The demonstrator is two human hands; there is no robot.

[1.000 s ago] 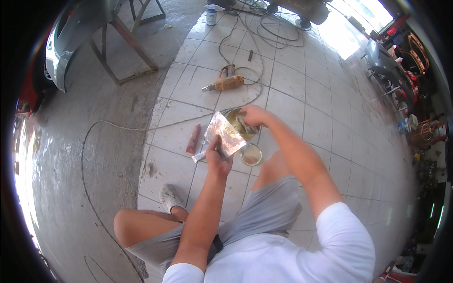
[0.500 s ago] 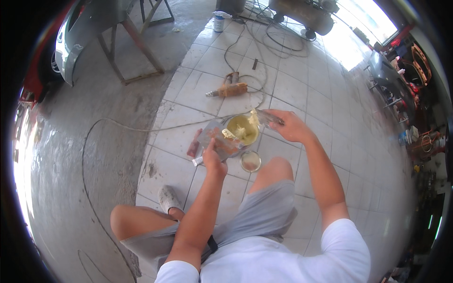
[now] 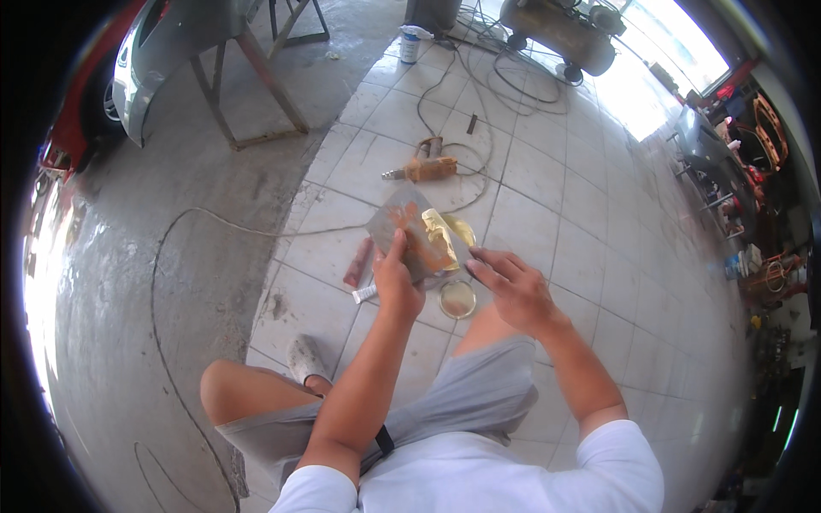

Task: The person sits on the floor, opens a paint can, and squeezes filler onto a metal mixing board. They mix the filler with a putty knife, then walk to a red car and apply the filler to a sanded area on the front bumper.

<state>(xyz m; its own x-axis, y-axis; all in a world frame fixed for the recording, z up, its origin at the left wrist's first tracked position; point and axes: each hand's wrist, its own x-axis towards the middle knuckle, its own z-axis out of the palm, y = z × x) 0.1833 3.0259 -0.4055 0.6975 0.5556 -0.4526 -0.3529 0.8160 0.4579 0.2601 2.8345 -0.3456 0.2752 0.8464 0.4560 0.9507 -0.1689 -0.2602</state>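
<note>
My left hand [image 3: 398, 282] grips a flat grey metal plate [image 3: 386, 224] with orange smears and a thick lump of pale yellow paste [image 3: 438, 235] along its right side. My right hand [image 3: 517, 295] is closed on a thin metal spreader [image 3: 475, 255], seen nearly edge-on beside the plate's right edge. A yellow-lined tin [image 3: 463, 228] is partly hidden behind the plate. On the tiles below lie a red tube [image 3: 357, 262], a white tube [image 3: 364, 294] and a round lid [image 3: 457, 301].
An orange heat gun [image 3: 425, 169] lies beyond with loose cables. A white bottle [image 3: 409, 48] and an air compressor [image 3: 556, 38] are at the back. A car panel on a stand [image 3: 192, 26] is upper left; more panels [image 3: 710, 162] line the right.
My right hand has drawn the spreader out of the tin, up rightward, then down toward the plate. A larger strip of paste now sits on the plate, which covers much of the tin.
</note>
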